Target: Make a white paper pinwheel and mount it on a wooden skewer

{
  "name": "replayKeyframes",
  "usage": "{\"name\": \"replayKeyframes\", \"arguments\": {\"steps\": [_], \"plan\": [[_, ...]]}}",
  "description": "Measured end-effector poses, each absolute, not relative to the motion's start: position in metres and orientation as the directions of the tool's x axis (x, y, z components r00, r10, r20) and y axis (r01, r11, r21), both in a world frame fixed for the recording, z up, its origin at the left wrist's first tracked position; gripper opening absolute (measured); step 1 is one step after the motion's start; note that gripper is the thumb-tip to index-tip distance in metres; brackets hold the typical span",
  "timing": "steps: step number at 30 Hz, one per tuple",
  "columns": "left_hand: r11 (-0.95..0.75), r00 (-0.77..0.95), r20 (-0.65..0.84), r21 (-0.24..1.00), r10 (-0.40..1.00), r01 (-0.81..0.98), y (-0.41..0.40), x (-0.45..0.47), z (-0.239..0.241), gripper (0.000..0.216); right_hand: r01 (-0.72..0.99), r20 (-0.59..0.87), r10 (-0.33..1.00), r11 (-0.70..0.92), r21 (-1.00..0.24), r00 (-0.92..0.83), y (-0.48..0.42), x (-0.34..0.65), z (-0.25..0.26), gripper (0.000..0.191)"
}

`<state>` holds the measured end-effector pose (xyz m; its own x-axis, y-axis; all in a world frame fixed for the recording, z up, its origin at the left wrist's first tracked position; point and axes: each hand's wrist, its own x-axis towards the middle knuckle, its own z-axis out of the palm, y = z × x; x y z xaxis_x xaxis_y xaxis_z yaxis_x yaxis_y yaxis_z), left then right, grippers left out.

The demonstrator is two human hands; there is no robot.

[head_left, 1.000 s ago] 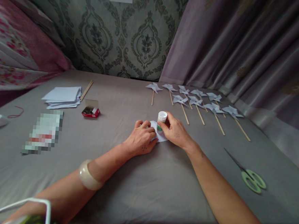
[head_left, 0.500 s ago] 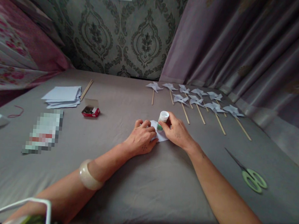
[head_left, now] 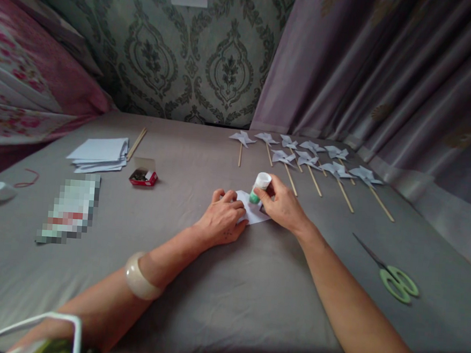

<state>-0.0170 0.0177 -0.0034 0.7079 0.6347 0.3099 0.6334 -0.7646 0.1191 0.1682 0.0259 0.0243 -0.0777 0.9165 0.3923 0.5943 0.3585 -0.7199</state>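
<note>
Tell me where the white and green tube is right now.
In the head view, the tube is just right of centre, in the right hand, tilted over the white paper that the left hand rests on.

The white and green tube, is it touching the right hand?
Touching. The head view shows the right hand gripping the white and green tube, with the thumb lying across its side.

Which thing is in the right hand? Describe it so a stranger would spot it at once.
Find the middle of the grey cloth: there the left hand rests on a piece of white paper. Beside it, the right hand grips a small, tilted tube. Unlike the flat paper, it is a cylinder, white at the top and green lower down.
</note>
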Motion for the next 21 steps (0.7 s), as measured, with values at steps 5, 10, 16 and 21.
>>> {"name": "replayKeyframes", "arguments": {"steps": [5, 10, 16, 21], "plan": [[-0.769, 0.682, 0.372, 0.173, 0.630, 0.616, 0.019, -0.018, -0.005, 0.021, -0.058, 0.350, 0.902, 0.375, -0.925, 0.252, 0.024, 0.178, 0.038, 0.020], [-0.665, 0.393, 0.562, 0.442, 0.728, 0.602, 0.022, -0.017, 0.002, 0.020, -0.589, -0.038, 0.981, 0.083, -0.804, 0.191, 0.019, 0.173, 0.037, 0.013], [-0.433, 0.117, 0.417, 0.871, 0.901, 0.234, 0.026, -0.014, 0.007, 0.034, -0.774, -0.168, 0.981, -0.182, -0.606, -0.099, 0.011, 0.143, 0.020, 0.007], [-0.259, 0.155, 0.269, 0.962, 0.951, -0.083, 0.016, -0.005, 0.008, 0.029, -0.590, -0.129, 0.977, -0.204, -0.782, -0.167, -0.003, 0.124, 0.008, 0.021]]}}
